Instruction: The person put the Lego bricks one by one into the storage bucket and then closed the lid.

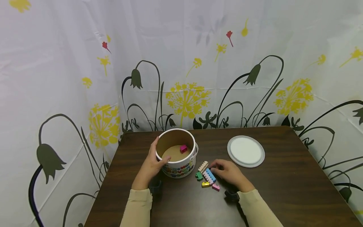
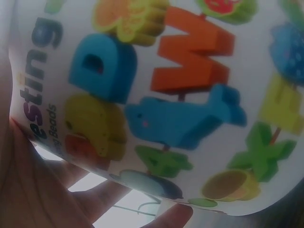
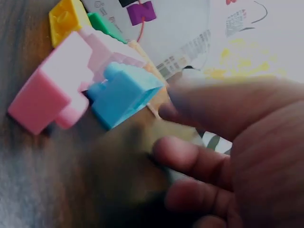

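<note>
My left hand grips the rim of a white bucket, thumb over the near edge and fingers around the outside. Colourful letters and animals are printed on the bucket's wall. On its bottom lies one magenta toy block. Beside the bucket is a small cluster of toy building blocks: tan, green, light pink, blue, yellow and pink. Just right of the blue block is my right hand, fingers loosely bent with nothing between them.
A round white lid lies on the dark wooden table at the back right. The bucket's handle hangs down its right side. Behind the table hangs a white curtain with printed flowers.
</note>
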Available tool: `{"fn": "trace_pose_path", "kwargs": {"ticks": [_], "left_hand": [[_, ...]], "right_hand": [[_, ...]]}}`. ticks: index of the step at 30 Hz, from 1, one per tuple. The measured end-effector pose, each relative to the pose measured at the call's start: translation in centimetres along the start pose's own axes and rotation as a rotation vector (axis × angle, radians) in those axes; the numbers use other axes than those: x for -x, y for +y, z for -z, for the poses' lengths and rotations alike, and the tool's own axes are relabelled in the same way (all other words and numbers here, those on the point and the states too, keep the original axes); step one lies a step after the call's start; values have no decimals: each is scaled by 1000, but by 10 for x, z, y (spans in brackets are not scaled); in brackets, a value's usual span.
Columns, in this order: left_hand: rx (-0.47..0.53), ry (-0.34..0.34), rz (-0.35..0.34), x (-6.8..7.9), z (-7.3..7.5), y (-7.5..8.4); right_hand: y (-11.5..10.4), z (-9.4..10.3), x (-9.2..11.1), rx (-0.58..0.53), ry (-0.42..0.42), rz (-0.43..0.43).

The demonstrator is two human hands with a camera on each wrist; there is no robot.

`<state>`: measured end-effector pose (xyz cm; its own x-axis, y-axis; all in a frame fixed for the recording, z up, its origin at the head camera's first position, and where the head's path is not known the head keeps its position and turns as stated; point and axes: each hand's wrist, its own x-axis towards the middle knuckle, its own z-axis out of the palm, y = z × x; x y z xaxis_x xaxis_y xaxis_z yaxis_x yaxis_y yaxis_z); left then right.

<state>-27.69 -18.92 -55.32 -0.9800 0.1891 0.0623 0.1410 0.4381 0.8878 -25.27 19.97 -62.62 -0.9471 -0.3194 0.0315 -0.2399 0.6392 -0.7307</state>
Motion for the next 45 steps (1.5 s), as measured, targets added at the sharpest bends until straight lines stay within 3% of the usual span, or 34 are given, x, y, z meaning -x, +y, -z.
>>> {"fn": "trace_pose_path", "kwargs": {"ticks": [7, 18, 21, 25, 28, 34, 45], "left_hand": [[2, 5, -3, 1, 0, 0], [-1, -1, 7, 1, -1, 0], [-4, -2, 8, 1, 0, 0], [3, -5, 8, 0, 1, 1], [7, -7, 10, 1, 1, 2], [9, -3, 15, 1, 1, 0], [6, -2, 13, 1, 1, 2]], "right_hand": [[-1, 2, 0, 44, -26, 66], [-2, 1, -2, -10, 45, -43], [1, 0, -3, -71, 60, -85], [5, 3, -4, -263, 80, -151], [9, 4, -5, -392, 73, -155], [14, 6, -5, -459, 82, -139], [10, 9, -4, -595, 126, -236]]}}
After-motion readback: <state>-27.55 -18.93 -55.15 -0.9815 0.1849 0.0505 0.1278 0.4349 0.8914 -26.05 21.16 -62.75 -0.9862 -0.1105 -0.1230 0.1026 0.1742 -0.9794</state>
